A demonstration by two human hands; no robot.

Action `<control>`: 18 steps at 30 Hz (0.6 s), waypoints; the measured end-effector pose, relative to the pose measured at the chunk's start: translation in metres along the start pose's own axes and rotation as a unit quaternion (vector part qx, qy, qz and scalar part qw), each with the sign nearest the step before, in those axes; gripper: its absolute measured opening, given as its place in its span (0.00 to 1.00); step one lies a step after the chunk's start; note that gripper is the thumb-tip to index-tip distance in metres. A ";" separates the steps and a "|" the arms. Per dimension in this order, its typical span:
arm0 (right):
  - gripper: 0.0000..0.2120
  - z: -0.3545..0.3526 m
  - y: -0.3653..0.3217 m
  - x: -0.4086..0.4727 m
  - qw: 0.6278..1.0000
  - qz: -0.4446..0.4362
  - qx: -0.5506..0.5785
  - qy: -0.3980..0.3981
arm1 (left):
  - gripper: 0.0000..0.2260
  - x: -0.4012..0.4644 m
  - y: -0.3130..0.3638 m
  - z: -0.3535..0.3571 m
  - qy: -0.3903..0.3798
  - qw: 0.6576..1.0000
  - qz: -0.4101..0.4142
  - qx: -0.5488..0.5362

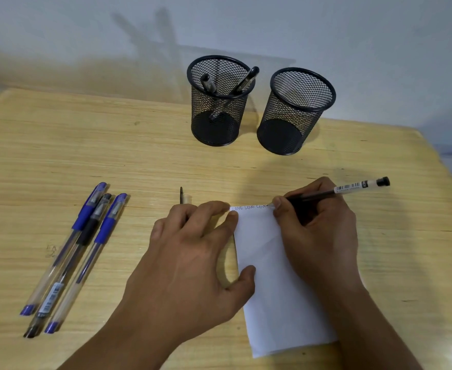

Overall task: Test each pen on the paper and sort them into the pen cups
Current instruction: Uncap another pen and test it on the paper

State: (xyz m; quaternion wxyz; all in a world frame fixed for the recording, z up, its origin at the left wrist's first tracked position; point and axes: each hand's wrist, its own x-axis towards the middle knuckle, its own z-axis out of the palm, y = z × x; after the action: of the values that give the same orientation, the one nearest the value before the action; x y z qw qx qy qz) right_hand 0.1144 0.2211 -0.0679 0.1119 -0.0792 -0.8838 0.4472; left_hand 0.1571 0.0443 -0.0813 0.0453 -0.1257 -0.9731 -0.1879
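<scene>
A black pen (334, 192) is pinched in the curled fingers of the right hand (318, 225), its tip set on the top edge of the paper (278, 289), where a third word is being written. The paper is pressed flat by the spread, straight fingers of the left hand (193, 252); a pen cap (181, 195) is seen just beyond it. Two pens are already held in the cup at 12 o'clock (217, 102), while nothing is seen in the cup at 1 o'clock (297, 110). Three capped pens (72, 257) are left untested at 9 o'clock, so roughly half remains
</scene>
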 end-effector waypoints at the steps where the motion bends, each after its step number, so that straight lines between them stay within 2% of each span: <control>1: 0.07 -0.001 0.001 0.000 1.000 0.005 0.009 0.008 | 0.29 0.000 0.000 0.000 -0.002 1.000 0.000 0.000; 6: 0.06 -0.005 0.005 0.002 0.996 0.025 0.067 0.050 | 0.29 -0.001 0.000 0.001 0.000 1.000 -0.002 -0.014; 12: 0.05 -0.005 0.007 0.004 0.995 0.026 0.080 0.046 | 0.28 -0.003 0.001 0.001 0.004 1.000 -0.002 -0.029; 16: 0.04 -0.008 0.004 0.005 0.991 0.041 0.122 0.039 | 0.30 -0.002 0.004 -0.006 -0.030 0.999 -0.007 -0.008; 18: 0.08 -0.010 0.004 0.009 0.987 0.054 0.148 0.019 | 0.31 -0.002 0.006 -0.009 -0.036 0.999 -0.010 0.011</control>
State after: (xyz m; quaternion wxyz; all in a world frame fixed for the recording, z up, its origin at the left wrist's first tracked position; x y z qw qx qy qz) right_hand 0.1087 0.2335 -0.0646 0.1148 -0.1180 -0.8002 0.5768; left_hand 0.1609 0.0461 -0.0715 0.0100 -0.1218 -0.9773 -0.1730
